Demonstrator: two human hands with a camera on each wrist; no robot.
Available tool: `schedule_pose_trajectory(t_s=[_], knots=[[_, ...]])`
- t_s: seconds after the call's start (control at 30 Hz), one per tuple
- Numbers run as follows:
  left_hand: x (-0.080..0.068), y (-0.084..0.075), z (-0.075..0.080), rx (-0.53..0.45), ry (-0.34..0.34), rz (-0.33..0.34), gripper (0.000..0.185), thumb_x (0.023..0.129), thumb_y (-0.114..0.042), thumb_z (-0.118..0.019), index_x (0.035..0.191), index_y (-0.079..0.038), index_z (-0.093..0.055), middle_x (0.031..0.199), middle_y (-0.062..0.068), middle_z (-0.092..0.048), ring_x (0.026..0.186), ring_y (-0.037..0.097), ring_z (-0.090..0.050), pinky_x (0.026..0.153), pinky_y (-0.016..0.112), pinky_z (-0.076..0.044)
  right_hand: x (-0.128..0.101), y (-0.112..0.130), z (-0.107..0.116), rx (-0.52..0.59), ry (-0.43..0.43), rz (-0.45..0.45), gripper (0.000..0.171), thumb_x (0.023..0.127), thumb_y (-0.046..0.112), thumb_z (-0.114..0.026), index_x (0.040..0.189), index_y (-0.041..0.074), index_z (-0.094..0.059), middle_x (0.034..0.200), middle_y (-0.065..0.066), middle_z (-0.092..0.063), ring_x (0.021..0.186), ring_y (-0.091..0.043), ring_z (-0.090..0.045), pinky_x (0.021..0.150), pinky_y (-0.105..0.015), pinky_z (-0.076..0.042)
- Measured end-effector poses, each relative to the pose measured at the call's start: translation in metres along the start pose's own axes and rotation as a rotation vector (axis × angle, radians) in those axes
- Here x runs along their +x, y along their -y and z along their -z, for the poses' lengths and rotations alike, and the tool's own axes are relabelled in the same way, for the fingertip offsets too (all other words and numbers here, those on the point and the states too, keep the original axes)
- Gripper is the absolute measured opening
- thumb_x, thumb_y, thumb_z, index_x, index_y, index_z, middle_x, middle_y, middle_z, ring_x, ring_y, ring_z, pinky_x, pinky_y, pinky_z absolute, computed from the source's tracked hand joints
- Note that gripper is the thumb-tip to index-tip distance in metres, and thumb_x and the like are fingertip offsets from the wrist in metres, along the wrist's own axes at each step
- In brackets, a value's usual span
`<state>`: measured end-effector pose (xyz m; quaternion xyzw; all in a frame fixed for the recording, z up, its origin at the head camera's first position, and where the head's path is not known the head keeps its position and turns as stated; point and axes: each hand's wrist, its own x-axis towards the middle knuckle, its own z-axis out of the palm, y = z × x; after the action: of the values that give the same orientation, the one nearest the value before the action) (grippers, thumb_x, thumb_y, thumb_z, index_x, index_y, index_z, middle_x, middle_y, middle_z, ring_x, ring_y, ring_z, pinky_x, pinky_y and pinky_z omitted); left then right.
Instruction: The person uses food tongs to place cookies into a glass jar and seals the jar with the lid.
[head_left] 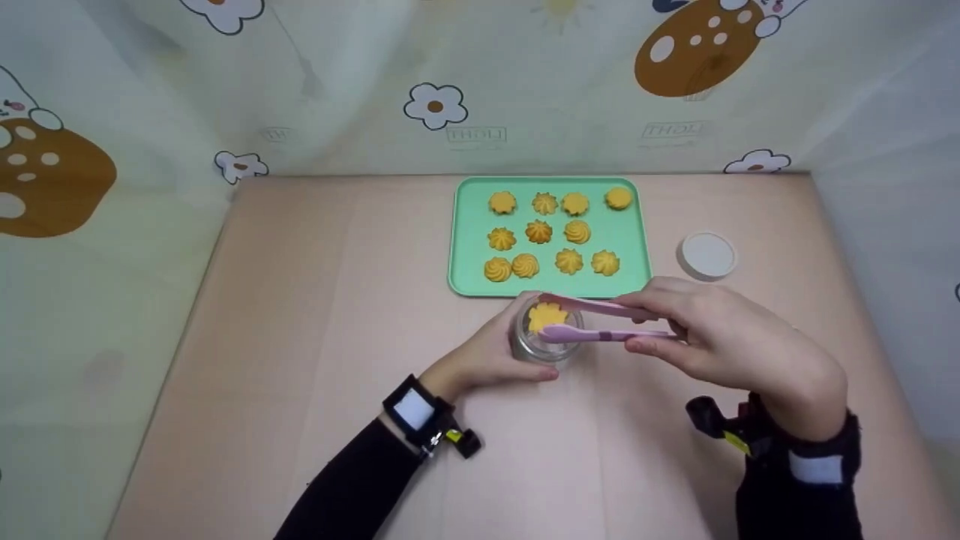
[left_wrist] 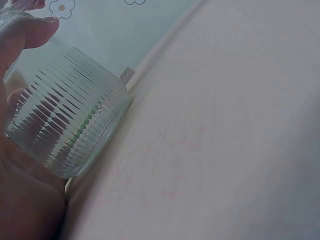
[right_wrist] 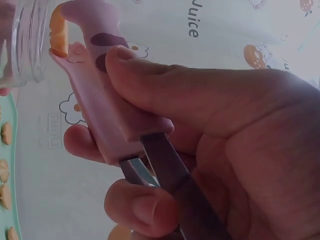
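Observation:
A ribbed glass jar [head_left: 536, 341] [left_wrist: 65, 122] [right_wrist: 27, 42] stands on the table just in front of the green tray [head_left: 469, 255]. My left hand [head_left: 487, 356] [left_wrist: 22, 195] grips the jar's side. In my right hand [head_left: 739, 345] [right_wrist: 200, 130] are pink tongs [head_left: 592, 321] [right_wrist: 110, 110], and they pinch a yellow swirl cookie [head_left: 546, 316] [right_wrist: 59, 32] right over the jar's mouth. Several more swirl cookies [head_left: 538, 232] lie in rows on the tray.
A white round lid [head_left: 707, 256] lies on the table right of the tray. Patterned curtain walls [head_left: 480, 82] close in the back and both sides. The pale pink tabletop [head_left: 315, 300] stretches to the left.

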<state>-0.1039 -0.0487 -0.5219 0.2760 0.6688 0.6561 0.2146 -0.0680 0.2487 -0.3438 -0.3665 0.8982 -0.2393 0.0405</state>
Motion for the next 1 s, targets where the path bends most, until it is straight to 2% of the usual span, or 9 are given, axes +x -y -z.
schedule_pose_trajectory(t_s=[0.1,0.23,0.37,0.67,0.83,1.0], knots=[[0.0005,0.0013,-0.0005,-0.02,0.002,-0.01,0.096,0.078,-0.013,-0.099,0.157,-0.029,-0.046,0.152,-0.002,-0.057,0.141,0.02,-0.057,0.121,0.042,-0.047,-0.0004,0.0024,-0.0018,-0.016,0.005,-0.015,0.035,0.1,0.027,-0.083,0.134,0.021,-0.076,0.114,0.013,-0.07,0.097,-0.006,-0.06,0.082,-0.035,-0.058],[0.0008,0.0032,-0.0001,0.0,0.001,-0.02,0.095,0.078,-0.015,-0.099,0.157,-0.027,-0.047,0.152,-0.002,-0.057,0.142,0.019,-0.055,0.124,0.041,-0.044,-0.0011,0.0056,-0.0029,-0.024,0.022,-0.043,0.035,0.102,0.028,-0.081,0.136,0.021,-0.075,0.121,0.01,-0.073,0.103,-0.009,-0.064,0.088,-0.04,-0.061],[0.0008,0.0035,0.0005,0.03,0.0,-0.017,0.096,0.078,-0.018,-0.099,0.158,-0.026,-0.046,0.152,-0.002,-0.056,0.143,0.018,-0.053,0.125,0.042,-0.042,-0.0008,0.0085,-0.0032,-0.028,0.049,-0.075,0.037,0.103,0.031,-0.08,0.137,0.019,-0.075,0.124,0.008,-0.074,0.105,-0.01,-0.066,0.091,-0.042,-0.062],[0.0009,0.0024,0.0004,0.005,0.004,-0.032,0.096,0.078,-0.012,-0.098,0.158,-0.025,-0.046,0.154,-0.001,-0.056,0.144,0.02,-0.055,0.124,0.042,-0.043,-0.0003,0.01,-0.0046,-0.037,0.05,-0.134,0.045,0.099,0.03,-0.084,0.141,0.019,-0.073,0.127,0.002,-0.074,0.113,-0.016,-0.068,0.097,-0.046,-0.061],[0.0013,0.0025,0.0012,0.028,0.003,-0.053,0.097,0.078,-0.017,-0.099,0.159,-0.026,-0.046,0.156,-0.004,-0.055,0.146,0.019,-0.052,0.125,0.043,-0.041,-0.0005,0.0086,-0.0039,-0.023,0.038,-0.127,0.047,0.098,0.028,-0.086,0.142,0.019,-0.073,0.126,0.001,-0.073,0.112,-0.017,-0.067,0.093,-0.046,-0.061],[0.0027,0.0039,0.0007,-0.011,0.014,-0.064,0.097,0.078,-0.013,-0.098,0.159,-0.024,-0.045,0.154,0.0,-0.058,0.146,0.024,-0.053,0.126,0.045,-0.04,-0.0022,0.0079,-0.0029,-0.028,0.025,-0.13,0.044,0.098,0.03,-0.086,0.138,0.019,-0.074,0.116,0.004,-0.072,0.101,-0.012,-0.064,0.083,-0.041,-0.061]])
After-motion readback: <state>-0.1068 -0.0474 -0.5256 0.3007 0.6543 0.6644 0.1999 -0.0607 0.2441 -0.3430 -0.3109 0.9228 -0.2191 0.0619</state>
